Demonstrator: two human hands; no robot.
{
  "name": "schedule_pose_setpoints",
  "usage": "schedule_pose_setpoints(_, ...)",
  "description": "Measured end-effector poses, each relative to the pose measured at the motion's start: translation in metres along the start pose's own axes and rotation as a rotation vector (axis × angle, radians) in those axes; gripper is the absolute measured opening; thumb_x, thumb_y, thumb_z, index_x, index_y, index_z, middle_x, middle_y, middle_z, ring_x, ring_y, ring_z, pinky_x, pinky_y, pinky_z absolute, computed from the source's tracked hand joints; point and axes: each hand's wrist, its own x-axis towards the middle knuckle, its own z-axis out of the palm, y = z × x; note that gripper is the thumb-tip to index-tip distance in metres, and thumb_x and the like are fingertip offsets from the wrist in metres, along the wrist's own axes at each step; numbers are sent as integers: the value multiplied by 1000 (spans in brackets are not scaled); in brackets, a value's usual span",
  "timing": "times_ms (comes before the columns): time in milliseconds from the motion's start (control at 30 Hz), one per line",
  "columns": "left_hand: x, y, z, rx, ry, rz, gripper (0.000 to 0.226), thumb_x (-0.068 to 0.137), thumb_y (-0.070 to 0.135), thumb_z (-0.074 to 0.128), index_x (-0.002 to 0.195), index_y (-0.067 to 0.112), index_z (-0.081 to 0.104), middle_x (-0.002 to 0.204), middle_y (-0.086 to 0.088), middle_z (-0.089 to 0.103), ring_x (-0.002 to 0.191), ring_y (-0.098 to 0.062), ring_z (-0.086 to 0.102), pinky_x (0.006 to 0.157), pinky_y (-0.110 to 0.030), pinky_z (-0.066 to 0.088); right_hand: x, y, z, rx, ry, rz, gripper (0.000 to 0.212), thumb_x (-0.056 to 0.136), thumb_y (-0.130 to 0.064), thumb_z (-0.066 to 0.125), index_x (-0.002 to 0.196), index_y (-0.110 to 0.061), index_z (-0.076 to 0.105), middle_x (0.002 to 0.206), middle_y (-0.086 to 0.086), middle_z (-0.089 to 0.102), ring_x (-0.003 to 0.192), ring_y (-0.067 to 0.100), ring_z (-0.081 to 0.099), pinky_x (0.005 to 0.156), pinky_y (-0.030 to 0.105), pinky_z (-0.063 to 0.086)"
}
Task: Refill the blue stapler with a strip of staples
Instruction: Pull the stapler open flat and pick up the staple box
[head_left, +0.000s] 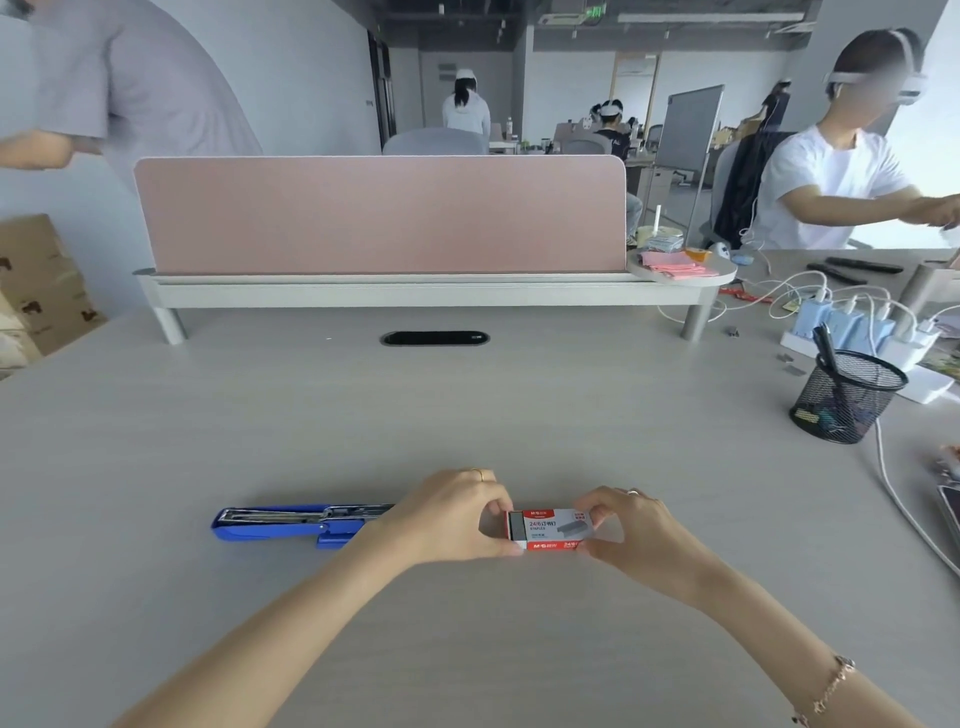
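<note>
Red-white staple box (549, 531) | pinched between both hands' fingers (506, 512) | blue stapler (291, 525) left, open

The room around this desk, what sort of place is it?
Most likely an open-plan office. The desk carries a pink divider screen and a mesh pen cup, and other people sit at more desks behind.

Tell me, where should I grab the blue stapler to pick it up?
Grab the blue stapler around its blue base, pinching the two long sides from above, probably near the left half. It lies flat on the desk and is swung open, so the metal staple track faces up; keep fingers off that. The left hand covers its right end while both hands hold the staple box.
</note>
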Motion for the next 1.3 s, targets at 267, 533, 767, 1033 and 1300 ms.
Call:
schedule_pose_setpoints(267, -8, -8, -3, 9, -1, -14, 44, 73, 61, 68, 102, 28, 65, 99, 12, 61, 89, -7, 56, 71, -24, 41, -1, -1, 0, 8, -13, 13, 31, 81, -20, 63, 110, -25, 55, 98, -12, 59, 103, 12, 46, 91, 26, 36)
schedule_pose_setpoints(533, -9, -4, -3, -39, -13, -37, 41, 76, 62, 63, 103, 32, 61, 98, 17, 56, 93, -4, 54, 74, -22, 42, -1, -2, 0, 16, -22, 21, 30, 80, -19, 63, 109, -24, 56, 94, -13, 57, 102, 13, 48, 91, 28, 37)
schedule_pose_setpoints(767, -5, 5, -11, -47, -51, -24, 26, 81, 45, 66, 97, 25, 62, 101, 10, 59, 95, -8, 55, 81, -30, 48, 0, -2, 0, 21, -35, 27, 33, 79, -19, 65, 111, -22, 55, 95, -12, 57, 105, 15, 50, 96, 33, 39)
schedule_pose_setpoints(1033, 1, 3, -15, 3, -95, -40, 28, 79, 50, 66, 98, 29, 64, 95, 14, 56, 94, -8, 56, 80, -32, 49, 0, 0, 1, 42, -24, 27, 32, 78, -21, 66, 109, -23, 57, 96, -11, 59, 104, 15, 51, 96, 35, 40)
schedule_pose_setpoints(1300, 2, 6, -19, -17, -95, -65, 31, 75, 49, 73, 95, 27, 64, 99, 11, 58, 93, -8, 56, 78, -33, 49, 0, 3, 2, 57, -24, 19, 30, 78, -21, 66, 106, -24, 57, 92, -14, 57, 104, 15, 52, 95, 35, 41)
